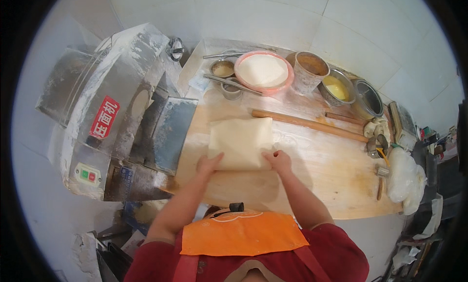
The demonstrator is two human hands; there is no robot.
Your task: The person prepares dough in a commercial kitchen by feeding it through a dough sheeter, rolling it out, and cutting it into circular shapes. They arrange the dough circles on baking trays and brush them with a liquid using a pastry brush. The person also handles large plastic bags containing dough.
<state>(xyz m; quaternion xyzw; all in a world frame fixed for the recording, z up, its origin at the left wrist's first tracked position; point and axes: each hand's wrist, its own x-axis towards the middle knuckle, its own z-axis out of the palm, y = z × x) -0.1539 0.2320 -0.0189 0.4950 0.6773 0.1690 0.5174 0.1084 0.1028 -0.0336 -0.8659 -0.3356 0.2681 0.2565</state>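
Note:
A smooth, pale sheet of dough (241,143), roughly square and seemingly folded, lies in front of me on the wooden worktable (329,172). My left hand (210,162) grips its near left corner, thumb on top and fingers hidden at the edge. At the near right corner, my right hand (279,160) pinches the dough between thumb and curled fingers. Just beyond the sheet's far right corner begins a long wooden rolling pin (310,125), which slants away to the right.
A floury dough sheeter (120,88) with a metal tray (175,132) stands left. Along the back are a pink basin of flour (263,70), a tub (310,68), a bowl with yellow contents (337,88) and a metal pot (367,99). Plastic bags (404,179) sit at the right edge.

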